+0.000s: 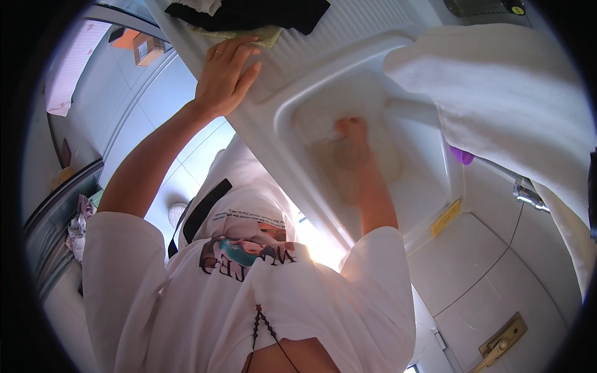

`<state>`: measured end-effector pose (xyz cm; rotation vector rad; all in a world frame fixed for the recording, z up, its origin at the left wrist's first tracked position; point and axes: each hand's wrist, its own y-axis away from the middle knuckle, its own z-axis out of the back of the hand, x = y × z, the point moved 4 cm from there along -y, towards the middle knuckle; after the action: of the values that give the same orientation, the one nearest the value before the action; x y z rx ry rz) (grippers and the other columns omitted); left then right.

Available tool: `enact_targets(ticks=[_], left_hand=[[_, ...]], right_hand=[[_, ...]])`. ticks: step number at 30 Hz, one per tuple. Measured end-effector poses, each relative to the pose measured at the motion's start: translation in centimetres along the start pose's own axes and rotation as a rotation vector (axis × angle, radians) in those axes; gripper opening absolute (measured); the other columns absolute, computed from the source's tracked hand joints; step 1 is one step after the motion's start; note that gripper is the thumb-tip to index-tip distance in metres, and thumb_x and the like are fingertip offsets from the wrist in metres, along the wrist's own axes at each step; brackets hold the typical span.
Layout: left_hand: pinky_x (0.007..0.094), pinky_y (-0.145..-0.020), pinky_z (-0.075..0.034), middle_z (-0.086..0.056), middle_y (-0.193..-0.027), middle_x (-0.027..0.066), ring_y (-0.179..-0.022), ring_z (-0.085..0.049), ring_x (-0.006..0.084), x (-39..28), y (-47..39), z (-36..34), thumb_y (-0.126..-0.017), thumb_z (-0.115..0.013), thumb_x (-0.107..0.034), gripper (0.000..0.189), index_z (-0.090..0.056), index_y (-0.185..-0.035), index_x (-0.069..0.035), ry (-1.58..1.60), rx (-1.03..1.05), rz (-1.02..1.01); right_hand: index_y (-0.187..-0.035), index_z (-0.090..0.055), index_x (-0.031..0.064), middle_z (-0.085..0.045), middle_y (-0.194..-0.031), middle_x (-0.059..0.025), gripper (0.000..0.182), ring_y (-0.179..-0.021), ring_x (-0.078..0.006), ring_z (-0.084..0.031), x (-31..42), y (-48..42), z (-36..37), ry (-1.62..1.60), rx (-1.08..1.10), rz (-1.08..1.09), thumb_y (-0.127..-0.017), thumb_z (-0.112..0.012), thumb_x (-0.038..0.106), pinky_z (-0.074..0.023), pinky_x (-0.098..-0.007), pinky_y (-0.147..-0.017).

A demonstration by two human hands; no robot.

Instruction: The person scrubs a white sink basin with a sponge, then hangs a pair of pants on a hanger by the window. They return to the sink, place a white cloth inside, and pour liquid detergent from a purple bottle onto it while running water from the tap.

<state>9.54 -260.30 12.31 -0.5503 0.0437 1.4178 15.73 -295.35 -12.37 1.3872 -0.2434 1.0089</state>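
Note:
My left hand (228, 74) rests at the edge of a white laundry sink (289, 172), palm down with the thumb apart. Its fingertips lie at a pale yellow cloth (270, 38), which is partly under a black garment (256, 16) on the ribbed washboard (368, 21). Down in the basin, my right hand (352, 133) is in cloudy water (322, 154). Its fingers look curled, but blur and water hide whether anything is in them.
A cream towel (489, 70) hangs over the basin's right side. Near it are a purple object (461, 155) and a yellow piece (445, 218) at the sink rim. A dark container (480, 9) stands at the top right. Cardboard boxes (147, 49) sit at the upper left.

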Motion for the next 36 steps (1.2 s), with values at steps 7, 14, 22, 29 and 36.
enact_targets(ticks=[7,14,22,29,36], left_hand=[[0.0412,-0.096,-0.029,-0.050,-0.123,0.0110,-0.112,-0.046,0.0290,-0.6,0.1,-0.3,-0.094,-0.038,-0.030,0.030,-0.050,-0.107,-0.006,0.032,-0.004,-0.003],[0.0422,-0.096,-0.029,-0.050,-0.123,0.0114,-0.111,-0.047,0.0297,-1.5,-0.2,-1.8,-0.094,-0.040,-0.030,0.029,-0.050,-0.106,-0.005,0.027,0.008,0.010],[0.0426,-0.094,-0.030,-0.050,-0.122,0.0108,-0.108,-0.047,0.0291,-2.4,-0.8,-2.9,-0.092,-0.042,-0.028,0.027,-0.050,-0.105,-0.005,0.023,-0.004,0.004],[0.0419,-0.094,-0.029,-0.050,-0.122,0.0108,-0.107,-0.047,0.0282,-2.6,-0.9,-2.7,-0.093,-0.040,-0.029,0.028,-0.051,-0.104,-0.005,-0.017,-0.007,0.012],[0.0413,-0.095,-0.029,-0.050,-0.122,0.0105,-0.107,-0.048,0.0271,-2.8,-1.2,-3.2,-0.094,-0.038,-0.032,0.031,-0.051,-0.103,-0.006,-0.044,0.002,0.014]], right_hand=[[-0.077,-0.059,0.0033,-0.057,-0.065,-0.0041,0.009,-0.056,-0.0121,-0.051,-3.5,-1.0,-0.2,0.222,0.016,0.197,-0.078,-0.055,0.011,-0.0421,-0.0262,-0.048],[-0.087,-0.057,0.0023,-0.055,-0.073,-0.0093,0.015,-0.067,-0.0223,-0.054,-2.1,-2.7,4.0,0.201,-0.274,0.358,-0.072,-0.057,0.005,-0.0447,-0.0348,-0.060],[-0.127,-0.043,0.0081,-0.037,-0.133,-0.0203,0.064,-0.120,-0.0365,-0.036,2.5,3.2,-7.1,0.832,-0.067,0.887,-0.064,-0.050,-0.002,-0.0306,-0.0528,-0.093],[-0.136,-0.035,0.0145,-0.024,-0.147,-0.0026,0.053,-0.135,-0.0258,-0.021,1.9,8.4,-6.5,1.374,0.390,0.764,-0.084,-0.042,0.008,-0.0162,-0.0635,-0.100],[-0.137,-0.035,0.0166,-0.028,-0.146,0.0009,0.050,-0.135,-0.0177,-0.023,2.7,6.3,-7.3,1.488,0.255,0.977,-0.087,-0.041,0.016,-0.0144,-0.0648,-0.100]])
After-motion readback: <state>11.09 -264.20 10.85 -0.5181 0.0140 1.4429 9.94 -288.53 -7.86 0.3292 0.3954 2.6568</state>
